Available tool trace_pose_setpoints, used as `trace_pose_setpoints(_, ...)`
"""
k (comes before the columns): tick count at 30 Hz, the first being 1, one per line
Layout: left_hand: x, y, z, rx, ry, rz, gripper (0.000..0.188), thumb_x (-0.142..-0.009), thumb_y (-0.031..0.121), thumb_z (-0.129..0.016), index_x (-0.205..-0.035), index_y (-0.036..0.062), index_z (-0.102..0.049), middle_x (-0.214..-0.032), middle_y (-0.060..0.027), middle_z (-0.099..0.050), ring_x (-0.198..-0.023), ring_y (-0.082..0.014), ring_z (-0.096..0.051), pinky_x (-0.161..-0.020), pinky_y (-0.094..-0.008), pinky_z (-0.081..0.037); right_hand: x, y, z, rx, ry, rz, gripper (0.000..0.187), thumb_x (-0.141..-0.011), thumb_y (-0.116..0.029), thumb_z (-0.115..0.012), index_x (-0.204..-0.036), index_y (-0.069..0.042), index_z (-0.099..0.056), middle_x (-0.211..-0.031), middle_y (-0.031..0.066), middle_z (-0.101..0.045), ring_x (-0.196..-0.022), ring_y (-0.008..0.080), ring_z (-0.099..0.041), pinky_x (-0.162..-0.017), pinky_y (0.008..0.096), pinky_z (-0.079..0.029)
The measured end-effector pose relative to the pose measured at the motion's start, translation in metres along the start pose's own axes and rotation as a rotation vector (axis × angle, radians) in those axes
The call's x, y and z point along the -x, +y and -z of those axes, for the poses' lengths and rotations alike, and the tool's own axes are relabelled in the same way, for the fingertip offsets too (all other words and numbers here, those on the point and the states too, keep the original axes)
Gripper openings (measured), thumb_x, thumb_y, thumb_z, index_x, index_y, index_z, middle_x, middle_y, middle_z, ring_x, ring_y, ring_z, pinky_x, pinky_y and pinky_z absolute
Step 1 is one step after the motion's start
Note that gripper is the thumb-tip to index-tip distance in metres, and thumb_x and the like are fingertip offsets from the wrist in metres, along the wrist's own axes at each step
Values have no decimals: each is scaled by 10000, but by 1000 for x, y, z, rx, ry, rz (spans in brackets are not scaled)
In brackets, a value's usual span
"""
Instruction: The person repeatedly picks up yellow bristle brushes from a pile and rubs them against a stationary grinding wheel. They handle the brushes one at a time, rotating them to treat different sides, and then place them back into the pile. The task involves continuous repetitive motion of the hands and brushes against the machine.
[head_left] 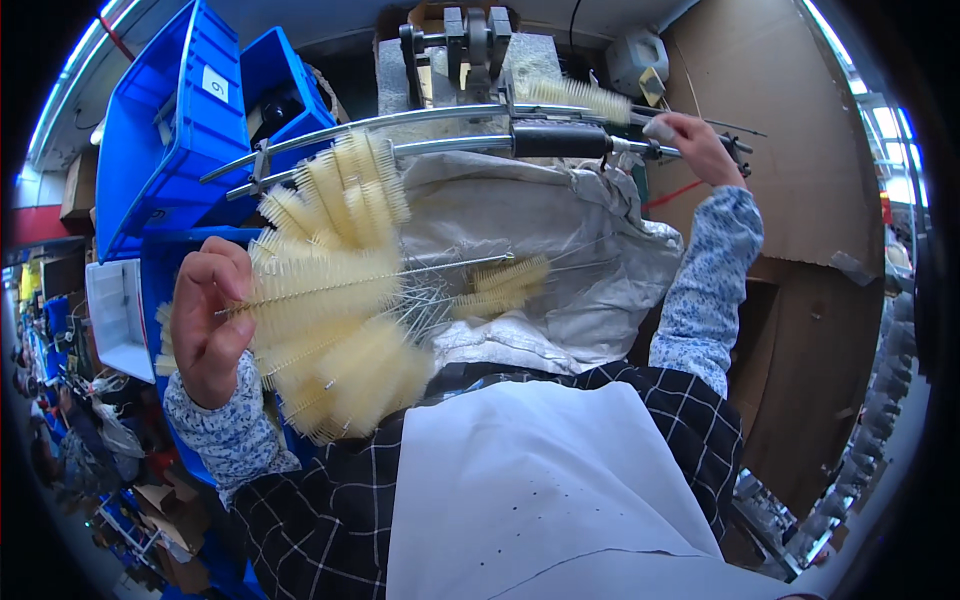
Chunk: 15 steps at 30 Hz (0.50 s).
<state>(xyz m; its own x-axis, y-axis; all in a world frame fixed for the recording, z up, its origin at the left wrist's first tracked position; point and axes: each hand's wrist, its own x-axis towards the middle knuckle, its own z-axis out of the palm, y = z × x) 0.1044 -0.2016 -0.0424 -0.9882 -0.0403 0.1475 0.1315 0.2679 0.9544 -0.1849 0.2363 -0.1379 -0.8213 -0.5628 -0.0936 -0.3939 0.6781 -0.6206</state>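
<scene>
My left hand [212, 320] pinches the tip of a round cream-bristled wire brush [335, 285]. Its twisted wire stem points right across a pile of similar brushes [345, 195], whose bare wire ends bunch near the middle. At the right end of a metal-railed machine [558, 139], my right hand [700, 148] is closed, with something pale grey at its fingertips. What it grips is hard to make out. Another cream brush [575, 97] lies along the machine just left of that hand, with a thin rod extending to the right behind the fingers.
Blue bins [175, 130] stand at the left, beside a white tray [120, 320]. A whitish sheet [570, 210] covers the surface under the rails, with a few shorter brushes [508, 283] on it. Large cardboard panels [790, 130] rise at the right. A metal mechanism [465, 50] stands at the back.
</scene>
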Motion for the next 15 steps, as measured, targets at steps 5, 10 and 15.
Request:
trace_pose_setpoints(5,-2,-2,-7,56,-20,19,279,-621,157,-511,-853,63,-387,-837,-72,-370,-736,-122,-330,-708,-250,-288,49,-49,0,-266,-183,-138,151,-834,-51,-522,-954,1,-599,-821,21,-594,-799,86,-518,-751,210,-422)
trace_pose_setpoints(10,-4,-2,-10,90,-2,42,285,-613,157,-518,-846,63,-382,-835,-76,-364,-731,-120,-339,-698,-244,-303,62,-56,-10,-272,-247,-92,178,-826,-76,-543,-972,9,-601,-790,36,-601,-747,113,-530,-718,224,-441)
trace_pose_setpoints(15,-2,0,-11,92,-20,70,293,-611,158,-534,-841,66,-378,-830,-58,-331,-714,-112,-338,-680,-222,-311,64,-57,-26,-186,-395,-42,232,-806,-55,-550,-1033,-16,-577,-927,92,-598,-877,191,-547,-802,285,-430)
